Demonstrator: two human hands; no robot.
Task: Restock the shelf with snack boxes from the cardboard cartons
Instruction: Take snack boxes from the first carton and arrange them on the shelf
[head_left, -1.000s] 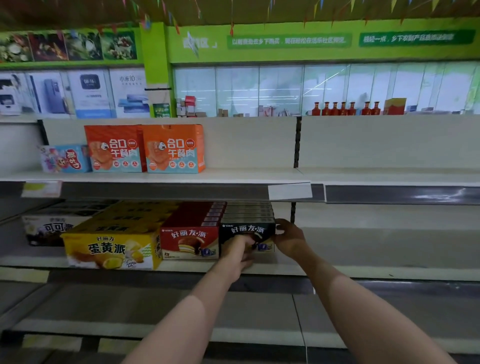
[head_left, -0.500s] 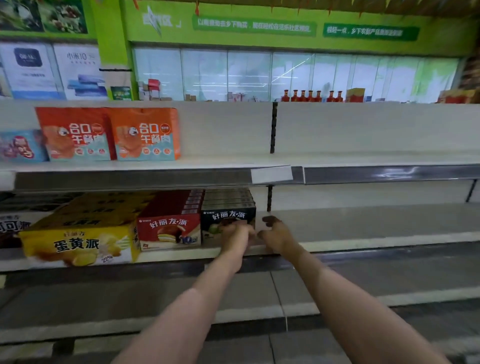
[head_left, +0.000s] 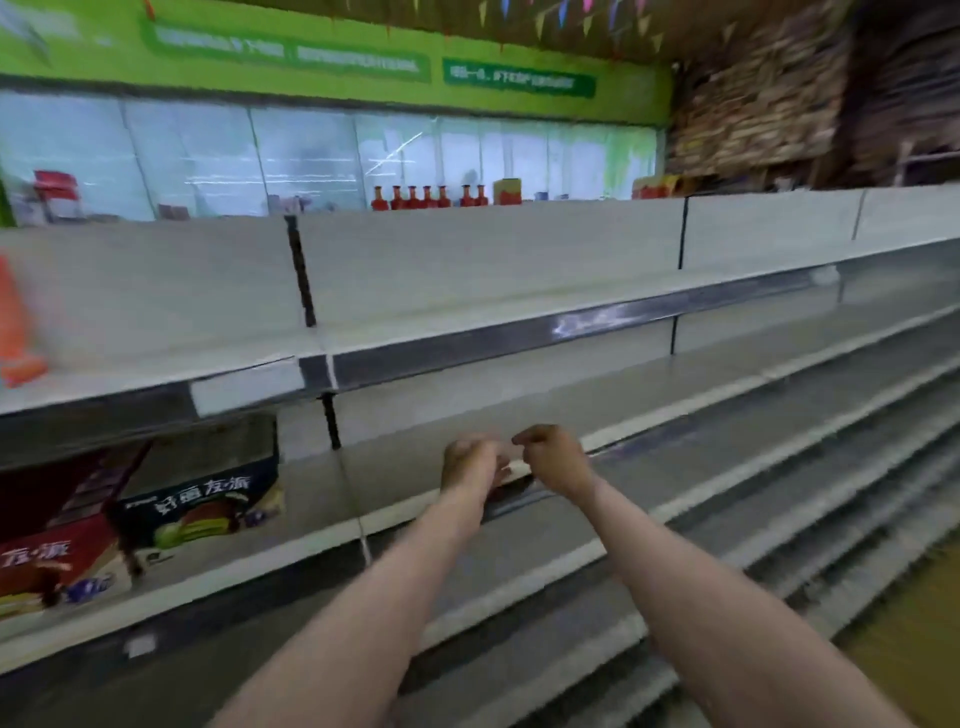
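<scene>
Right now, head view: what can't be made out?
- Head view, left hand and right hand: fingers curled, motion blur hides whether they hold anything.
- Black snack box: lettering smeared by blur.
- Red snack box: cut off by left edge.
- Green banner text: blurred.
- Cardboard cartons: outside the frame.

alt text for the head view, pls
Both hands, left and right, hang loosely curled and hold nothing before a bare stretch of shelf. A dark snack box and a red one stand at far left; the frame is motion-blurred.
</scene>
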